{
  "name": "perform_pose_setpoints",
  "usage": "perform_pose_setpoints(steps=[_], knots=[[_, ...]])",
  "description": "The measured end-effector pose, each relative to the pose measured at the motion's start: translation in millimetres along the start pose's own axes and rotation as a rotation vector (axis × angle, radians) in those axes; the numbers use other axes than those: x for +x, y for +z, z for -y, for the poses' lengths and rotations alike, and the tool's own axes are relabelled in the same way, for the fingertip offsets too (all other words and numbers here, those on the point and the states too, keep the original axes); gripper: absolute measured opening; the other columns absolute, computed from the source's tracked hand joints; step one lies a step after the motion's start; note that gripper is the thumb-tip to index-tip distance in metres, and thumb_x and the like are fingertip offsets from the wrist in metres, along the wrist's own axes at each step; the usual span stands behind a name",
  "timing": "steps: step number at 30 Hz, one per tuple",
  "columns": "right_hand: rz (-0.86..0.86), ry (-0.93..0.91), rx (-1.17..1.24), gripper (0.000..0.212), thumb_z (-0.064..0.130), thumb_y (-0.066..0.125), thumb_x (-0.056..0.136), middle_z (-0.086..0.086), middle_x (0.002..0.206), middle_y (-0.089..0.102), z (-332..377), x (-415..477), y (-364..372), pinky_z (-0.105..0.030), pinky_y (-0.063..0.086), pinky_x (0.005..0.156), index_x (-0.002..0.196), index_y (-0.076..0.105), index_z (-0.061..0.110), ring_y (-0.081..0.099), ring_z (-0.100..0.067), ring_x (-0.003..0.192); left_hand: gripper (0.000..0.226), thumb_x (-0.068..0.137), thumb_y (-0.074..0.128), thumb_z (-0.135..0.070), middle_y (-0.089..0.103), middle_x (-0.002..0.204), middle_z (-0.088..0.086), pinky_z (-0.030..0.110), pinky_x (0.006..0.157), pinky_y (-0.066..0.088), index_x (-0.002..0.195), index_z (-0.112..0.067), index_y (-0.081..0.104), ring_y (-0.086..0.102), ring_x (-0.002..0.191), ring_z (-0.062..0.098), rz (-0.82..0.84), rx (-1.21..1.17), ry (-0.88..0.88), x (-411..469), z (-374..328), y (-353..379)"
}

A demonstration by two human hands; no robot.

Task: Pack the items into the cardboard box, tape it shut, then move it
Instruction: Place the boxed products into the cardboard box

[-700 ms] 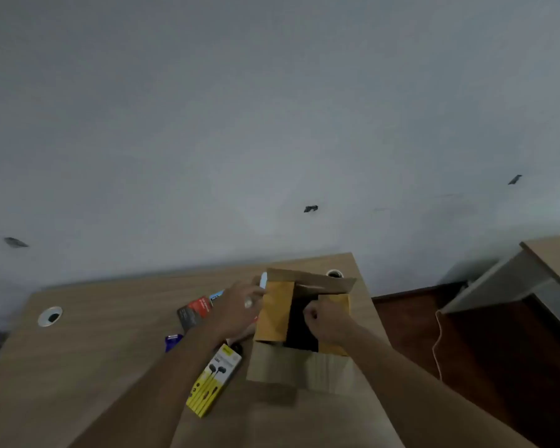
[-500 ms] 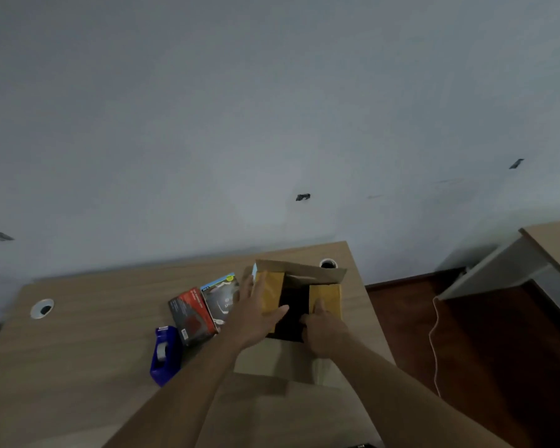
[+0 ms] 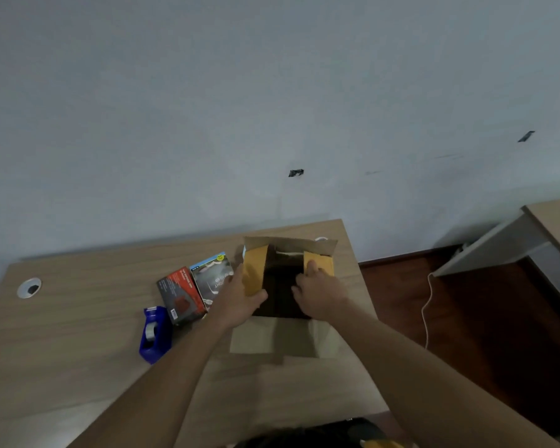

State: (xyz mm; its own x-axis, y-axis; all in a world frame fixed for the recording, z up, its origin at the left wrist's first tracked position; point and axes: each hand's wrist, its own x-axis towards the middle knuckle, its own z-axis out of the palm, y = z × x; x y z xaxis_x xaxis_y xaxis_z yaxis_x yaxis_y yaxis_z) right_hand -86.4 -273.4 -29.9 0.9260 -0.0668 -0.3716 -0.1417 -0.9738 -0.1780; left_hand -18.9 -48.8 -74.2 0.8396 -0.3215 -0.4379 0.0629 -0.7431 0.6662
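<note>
Folding should be done evenly: each yellow side flap of the cardboard box (image 3: 282,334) is gripped by the left hand (image 3: 240,299) and right hand (image 3: 317,289) (tape dispenser (image 3: 155,334) waits left of the box).

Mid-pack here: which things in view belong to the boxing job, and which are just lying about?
For the job: cardboard box, left hand and right hand on its flaps, red-and-black package, grey package, blue tape dispenser.

Lying about: white cable, side desk, desk grommet.

Wood desk (image 3: 78,334): cardboard box (image 3: 282,337), blue tape dispenser (image 3: 156,334), red pkg (image 3: 180,294), grey pkg (image 3: 212,279).
</note>
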Motion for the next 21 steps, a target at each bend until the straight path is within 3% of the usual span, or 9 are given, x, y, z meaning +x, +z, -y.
perform_pose_setpoints(steps=[5, 7, 9, 10, 12, 15, 17, 19, 21], knots=[[-0.164, 0.149, 0.272, 0.049, 0.053, 0.046, 0.11, -0.005, 0.096, 0.067, -42.2, -1.9, -36.2, -0.04, 0.062, 0.085, 0.097, 0.074, 0.015, 0.065, -0.019, 0.083, 0.053, 0.108, 0.059, -0.05, 0.061, 0.132, -0.011, 0.026, 0.079, 0.053, 0.156, -0.031, 0.048, 0.064, 0.112, 0.01, 0.018, -0.162, 0.0, -17.0, 9.1, -10.9], [-0.211, 0.236, 0.352, 0.046, 0.053, 0.051, 0.107, -0.012, 0.096, 0.07, -67.3, -1.6, -35.4, -0.04, 0.061, 0.083, 0.096, 0.076, 0.016, 0.069, -0.027, 0.083, 0.039, 0.108, 0.053, -0.056, 0.064, 0.117, -0.013, 0.036, 0.083, 0.059, 0.145, -0.044, 0.053, 0.072, 0.112, 0.025, 0.031, -0.247, -0.085, -21.3, 25.7, -16.2], [-0.233, 0.291, 0.388, 0.04, 0.047, 0.056, 0.105, -0.014, 0.095, 0.07, -87.6, -6.0, -30.5, -0.04, 0.058, 0.086, 0.097, 0.076, 0.013, 0.07, -0.034, 0.095, 0.022, 0.098, 0.054, -0.07, 0.069, 0.116, -0.004, 0.058, 0.095, 0.062, 0.116, -0.058, 0.062, 0.077, 0.109, 0.034, -0.006, -0.362, -0.184, -20.0, 45.1, -24.6], [-0.214, 0.313, 0.409, 0.038, 0.043, 0.058, 0.105, -0.013, 0.095, 0.068, -96.2, -7.7, -24.6, -0.041, 0.057, 0.09, 0.097, 0.076, 0.011, 0.067, -0.035, 0.103, 0.021, 0.093, 0.056, -0.071, 0.072, 0.119, 0.002, 0.063, 0.096, 0.061, 0.108, -0.059, 0.066, 0.078, 0.108, 0.03, -0.022, -0.398, -0.207, -16.9, 57.4, -27.2], [-0.118, 0.376, 0.432, 0.043, 0.049, 0.055, 0.102, -0.013, 0.107, 0.067, -108.9, -10.0, -9.6, -0.044, 0.056, 0.099, 0.107, 0.078, 0.013, 0.064, -0.035, 0.113, 0.033, 0.097, 0.057, -0.059, 0.073, 0.123, 0.003, 0.062, 0.09, 0.064, 0.128, -0.049, 0.066, 0.078, 0.107, 0.024, -0.05, -0.38, -0.2, -12.6, 71.9, -30.2], [-0.017, 0.401, 0.444, 0.071, 0.074, 0.041, 0.084, -0.01, 0.124, 0.069, -139.5, -0.1, 38.1, -0.043, 0.057, 0.102, 0.124, 0.078, 0.028, 0.068, -0.035, 0.113, 0.065, 0.105, 0.064, -0.032, 0.063, 0.14, 0.002, 0.046, 0.072, 0.067, 0.162, -0.036, 0.033, 0.072, 0.113, 0.03, -0.113, -0.311, -0.15, -10.7, 77.8, -28.6], [0.094, 0.362, 0.462, 0.059, 0.062, 0.05, 0.09, -0.007, 0.129, 0.062, -134.5, -4.3, 49.5, -0.043, 0.057, 0.103, 0.134, 0.072, 0.029, 0.065, -0.035, 0.118, 0.086, 0.099, 0.072, -0.033, 0.047, 0.155, 0.007, 0.054, 0.089, 0.064, 0.165, -0.039, 0.019, 0.059, 0.131, 0.036, -0.2, -0.135, -0.103, -10.8, 82.5, -22.7], [0.158, 0.277, 0.46, 0.046, 0.044, 0.056, 0.098, -0.004, 0.122, 0.064, -118.5, -11.2, 46.3, -0.047, 0.054, 0.106, 0.133, 0.069, 0.017, 0.063, -0.035, 0.121, 0.09, 0.097, 0.072, -0.036, 0.025, 0.17, 0.01, 0.065, 0.115, 0.045, 0.169, -0.036, 0.018, 0.031, 0.153, 0.042, -0.279, 0.215, -0.034, -8.9, 82.6, -16.9], [0.176, 0.239, 0.456, 0.057, 0.057, 0.05, 0.088, -0.007, 0.115, 0.072, -112.3, -12.5, 45.6, -0.05, 0.056, 0.103, 0.12, 0.07, 0.014, 0.067, -0.038, 0.115, 0.08, 0.101, 0.064, -0.037, 0.012, 0.178, 0.007, 0.065, 0.123, 0.032, 0.17, -0.031, 0.025, 0.012, 0.165, 0.036, -0.258, 0.463, 0.082, -11.4, 73.8, -14.8]])
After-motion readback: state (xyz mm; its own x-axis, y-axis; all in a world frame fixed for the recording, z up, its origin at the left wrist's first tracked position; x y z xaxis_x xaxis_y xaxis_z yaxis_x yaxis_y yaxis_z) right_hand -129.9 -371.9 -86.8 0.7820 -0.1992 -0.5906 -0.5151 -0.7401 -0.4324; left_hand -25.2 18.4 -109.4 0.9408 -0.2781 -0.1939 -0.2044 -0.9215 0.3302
